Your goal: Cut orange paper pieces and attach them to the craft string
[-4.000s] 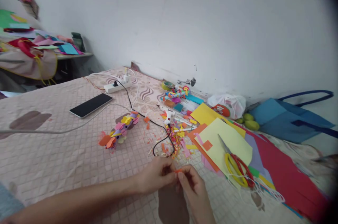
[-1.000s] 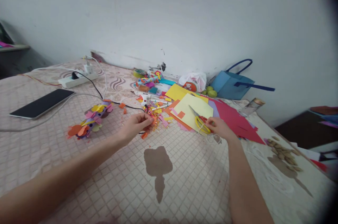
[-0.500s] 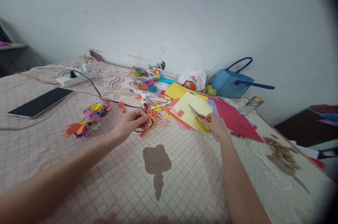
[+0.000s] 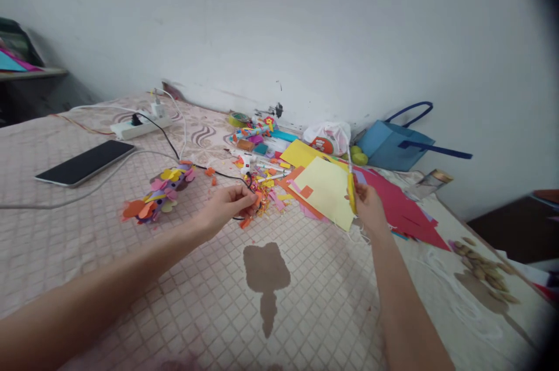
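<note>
My left hand (image 4: 229, 206) is closed in a pinch on a small orange paper piece (image 4: 259, 201), just above scattered paper scraps (image 4: 275, 201). Yellow-handled scissors (image 4: 351, 189) are in my right hand (image 4: 369, 208), turned edge-on with the blades pointing toward the wall. Below them lies a pale yellow sheet (image 4: 325, 184) over orange and pink sheets. To the left of my left hand, a purple roll decorated with colourful paper shapes (image 4: 159, 193) rests on the patterned cloth. A white glue gun (image 4: 247, 162) lies behind the scraps.
Red sheets (image 4: 402, 202), a blue bag (image 4: 391, 144) and a white plastic bag (image 4: 327, 137) are at the back right. On the left are a phone-like black slab (image 4: 87, 162) and a power strip (image 4: 142, 125) with cables. Peanut-like pods (image 4: 484, 272) lie at right.
My right hand has turned the scissors from lying slanted over the pale sheet to edge-on and upright, slightly rightward. My left hand keeps its pinch. The whole view has shifted a little.
</note>
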`<state>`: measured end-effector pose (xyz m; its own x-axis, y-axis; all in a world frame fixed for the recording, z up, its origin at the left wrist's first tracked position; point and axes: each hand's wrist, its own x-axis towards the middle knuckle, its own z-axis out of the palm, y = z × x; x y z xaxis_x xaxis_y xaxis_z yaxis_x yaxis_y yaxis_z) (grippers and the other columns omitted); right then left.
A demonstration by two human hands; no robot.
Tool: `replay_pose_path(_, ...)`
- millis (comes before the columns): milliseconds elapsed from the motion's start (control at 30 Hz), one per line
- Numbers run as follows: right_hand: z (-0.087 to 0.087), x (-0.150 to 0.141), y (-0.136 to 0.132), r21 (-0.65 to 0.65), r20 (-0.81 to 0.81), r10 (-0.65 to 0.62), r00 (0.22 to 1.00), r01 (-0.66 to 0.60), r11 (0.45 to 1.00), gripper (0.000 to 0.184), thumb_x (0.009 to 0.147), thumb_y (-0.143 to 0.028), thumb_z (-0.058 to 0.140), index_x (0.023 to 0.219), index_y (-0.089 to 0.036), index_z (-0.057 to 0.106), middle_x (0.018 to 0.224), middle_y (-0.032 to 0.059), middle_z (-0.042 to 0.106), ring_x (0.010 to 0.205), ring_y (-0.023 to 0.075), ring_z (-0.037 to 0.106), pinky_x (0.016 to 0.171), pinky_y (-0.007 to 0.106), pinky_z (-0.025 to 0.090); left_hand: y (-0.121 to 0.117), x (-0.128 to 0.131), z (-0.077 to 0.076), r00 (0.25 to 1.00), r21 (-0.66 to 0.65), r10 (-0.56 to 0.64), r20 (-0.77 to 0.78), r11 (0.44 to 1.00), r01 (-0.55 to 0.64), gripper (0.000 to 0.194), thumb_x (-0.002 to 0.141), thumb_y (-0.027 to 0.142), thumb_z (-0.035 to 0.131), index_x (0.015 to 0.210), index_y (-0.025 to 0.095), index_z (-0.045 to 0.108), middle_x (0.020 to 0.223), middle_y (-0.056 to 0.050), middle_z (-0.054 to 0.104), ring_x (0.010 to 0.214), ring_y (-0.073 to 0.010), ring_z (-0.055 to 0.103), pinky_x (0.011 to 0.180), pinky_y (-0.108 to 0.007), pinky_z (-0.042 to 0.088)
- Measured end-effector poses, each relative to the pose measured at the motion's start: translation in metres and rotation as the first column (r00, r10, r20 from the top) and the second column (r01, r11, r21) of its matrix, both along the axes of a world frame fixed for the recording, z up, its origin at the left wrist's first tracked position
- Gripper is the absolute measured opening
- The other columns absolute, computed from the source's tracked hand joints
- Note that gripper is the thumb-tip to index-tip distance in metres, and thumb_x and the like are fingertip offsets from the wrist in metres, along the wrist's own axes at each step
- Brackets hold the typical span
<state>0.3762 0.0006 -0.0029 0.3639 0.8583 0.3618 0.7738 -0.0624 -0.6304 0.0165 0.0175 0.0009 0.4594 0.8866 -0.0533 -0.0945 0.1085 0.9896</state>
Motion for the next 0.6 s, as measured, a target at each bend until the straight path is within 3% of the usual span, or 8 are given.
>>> replay_pose_path(33, 0.006, -0.016, -0.002, 0.022, -0.081, 0.030, 0.996, -0.028, 0.999, 0.042, 0.075, -0.054, 0.048, 0.094, -0.018, 0.055, 0.073, 0.0048, 0.061, 0.058, 0.0160, 0.056, 0.052, 0.027, 0.043, -0.001, 0.000, 0.000, 1.000, 0.000, 0.000, -0.007, 1.000, 0.000, 0.032, 0.072, 0.041, 0.067, 0.070, 0.013, 0.053, 0.065, -0.001, 0.061, 0.057, -0.0076, 0.054, 0.056, -0.020, 0.042)
replay_pose_path(67, 0.012, -0.036, -0.005, 0.066, -0.318, 0.121, 0.940, -0.106, 0.992, 0.042, 0.070, -0.051, 0.057, 0.095, -0.018, 0.056, 0.070, 0.0023, 0.058, 0.055, 0.0143, 0.054, 0.050, 0.026, 0.042, -0.003, 0.001, 0.001, 1.000, 0.001, -0.005, -0.015, 1.000, 0.005, 0.032, 0.072, 0.042, 0.066, 0.070, 0.013, 0.053, 0.065, -0.001, 0.061, 0.056, -0.0078, 0.054, 0.055, -0.020, 0.042)
replay_pose_path(133, 0.018, -0.081, -0.014, 0.113, -0.634, 0.274, 0.723, -0.264, 0.958, 0.039, 0.063, -0.044, 0.069, 0.091, -0.020, 0.058, 0.060, -0.0036, 0.051, 0.047, 0.0103, 0.046, 0.045, 0.024, 0.037, -0.006, 0.002, 0.001, 0.999, 0.013, -0.035, -0.026, 0.999, 0.035, 0.032, 0.073, 0.043, 0.065, 0.071, 0.013, 0.053, 0.066, -0.001, 0.061, 0.055, -0.0084, 0.054, 0.054, -0.021, 0.043)
replay_pose_path(200, 0.018, -0.127, -0.026, 0.118, -0.766, 0.326, 0.554, -0.378, 0.918, 0.032, 0.062, -0.040, 0.073, 0.082, -0.020, 0.057, 0.051, -0.0071, 0.044, 0.042, 0.0082, 0.040, 0.041, 0.021, 0.032, -0.010, 0.004, 0.000, 0.996, 0.040, -0.078, -0.037, 0.996, 0.080, 0.032, 0.074, 0.044, 0.064, 0.072, 0.013, 0.054, 0.067, -0.002, 0.062, 0.055, -0.0089, 0.055, 0.053, -0.021, 0.043)
replay_pose_path(233, 0.016, -0.147, -0.031, 0.106, -0.799, 0.326, 0.506, -0.415, 0.904, 0.030, 0.061, -0.038, 0.074, 0.077, -0.020, 0.056, 0.051, -0.0073, 0.044, 0.042, 0.0075, 0.039, 0.040, 0.021, 0.031, -0.012, 0.004, -0.001, 0.995, 0.055, -0.096, -0.042, 0.994, 0.098, 0.032, 0.075, 0.043, 0.063, 0.072, 0.013, 0.054, 0.067, -0.002, 0.062, 0.056, -0.0090, 0.055, 0.053, -0.021, 0.044)
replay_pose_path(367, 0.004, -0.191, -0.045, 0.101, -0.846, 0.310, 0.434, -0.440, 0.892, 0.033, 0.061, -0.035, 0.076, 0.084, -0.020, 0.057, 0.063, -0.0050, 0.054, 0.045, 0.0067, 0.044, 0.042, 0.020, 0.035, -0.019, 0.008, -0.002, 0.991, 0.093, -0.128, -0.048, 0.987, 0.132, 0.032, 0.074, 0.043, 0.064, 0.070, 0.013, 0.053, 0.063, -0.001, 0.060, 0.055, -0.0088, 0.055, 0.054, -0.022, 0.045)
replay_pose_path(600, 0.000, -0.194, -0.047, 0.142, -0.846, 0.326, 0.423, -0.410, 0.901, 0.034, 0.061, -0.032, 0.077, 0.084, -0.020, 0.055, 0.059, -0.0057, 0.054, 0.045, 0.0072, 0.045, 0.043, 0.020, 0.034, -0.025, 0.011, -0.004, 0.988, 0.211, -0.105, -0.117, 0.969, 0.128, 0.030, 0.075, 0.041, 0.063, 0.069, 0.014, 0.052, 0.062, -0.001, 0.059, 0.054, -0.0091, 0.055, 0.050, -0.020, 0.043)
